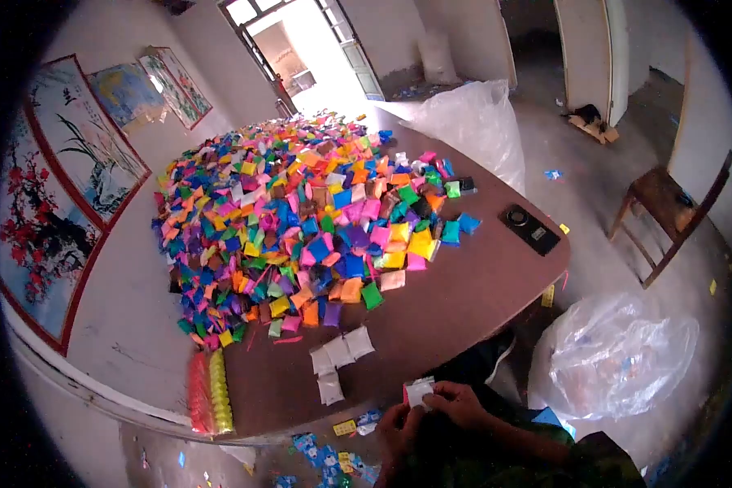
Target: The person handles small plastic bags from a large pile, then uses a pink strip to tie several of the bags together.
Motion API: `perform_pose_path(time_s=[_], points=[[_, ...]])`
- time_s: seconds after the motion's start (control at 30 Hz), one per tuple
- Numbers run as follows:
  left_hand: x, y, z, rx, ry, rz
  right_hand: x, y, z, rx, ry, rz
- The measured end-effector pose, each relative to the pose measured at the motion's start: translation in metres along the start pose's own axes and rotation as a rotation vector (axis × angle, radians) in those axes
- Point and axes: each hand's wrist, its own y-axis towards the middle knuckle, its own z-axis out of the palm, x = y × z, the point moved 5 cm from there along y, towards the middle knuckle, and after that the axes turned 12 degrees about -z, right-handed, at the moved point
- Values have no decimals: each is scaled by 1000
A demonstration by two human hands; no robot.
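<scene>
ok so both hands are down at the near edge of the brown surface [464, 297], sharing one small white packet [420, 393] with a bit of red showing along its left side. Left hand [398, 426] has its grip closed on the left/lower part, right hand [459, 405] has its grip pinched shut on the right side, fingers bent over it. Just left of that, four white pouches [357, 342] lie grouped together. Past them there's a massive heap of colorful packets [301, 228] running to the far end. Red and yellow-green plastic strips [220, 394] sit at the near left corner, a black device [530, 228] lies by the right edge, and a clear plastic bag [614, 358] is on the floor to the right
</scene>
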Motion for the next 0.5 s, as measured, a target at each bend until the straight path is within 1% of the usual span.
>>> perform_pose_path(time_s=[0.07,0.13,0.17,0.23,0.27,0.33,0.37,0.47,0.5], points=[[-10,-3,-1,17,-35,17,-9,-2,3,-5,53,-41],[-13,-1,-1,-9,-21,74,-18,1,4,-21,82,-84],[-13,-1,0,-20,-15,100,-20,2,2,-3,52,-93],[-8,1,5,41,-78,122,-12,1,0,31,-9,-107],[-6,2,8,72,-109,132,-16,1,-2,39,10,-60],[-26,-8,5,39,-7,73,-32,0,-4,54,47,36],[-32,-11,5,22,44,42,-37,1,-3,52,71,34],[-24,-6,7,31,37,-43,-44,2,1,47,112,23],[-32,-9,6,46,9,-46,-43,2,2,45,107,20]])
